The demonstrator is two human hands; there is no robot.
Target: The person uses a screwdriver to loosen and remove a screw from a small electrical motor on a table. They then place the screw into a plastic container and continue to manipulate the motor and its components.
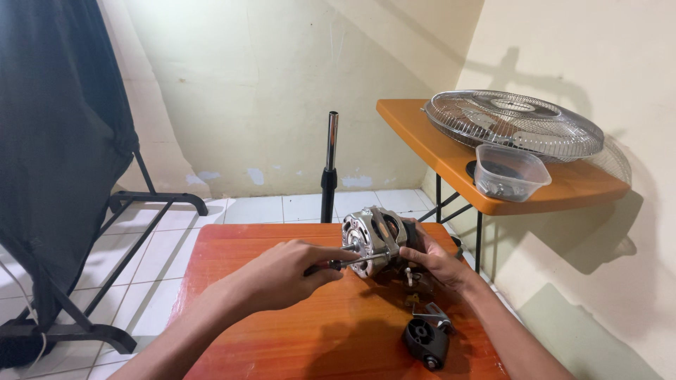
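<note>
gripping a screwdriver point(352, 261) in left hand point(285, 273), right hand point(436, 262) clasping fan motor point(373, 241) between hands

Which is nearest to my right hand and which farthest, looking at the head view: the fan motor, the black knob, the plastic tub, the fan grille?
1. Fan motor: touching the right hand, on the near table.
2. Black knob: just below the hand.
3. Plastic tub: on the side table, upper right.
4. Fan grille: behind the tub.

A bright bare-metal motor point(372, 239) is seen on a glossy orange wood-look table point(282, 331); the grille point(514, 123) is shiny wire, the tub point(510, 172) clear plastic.
</note>
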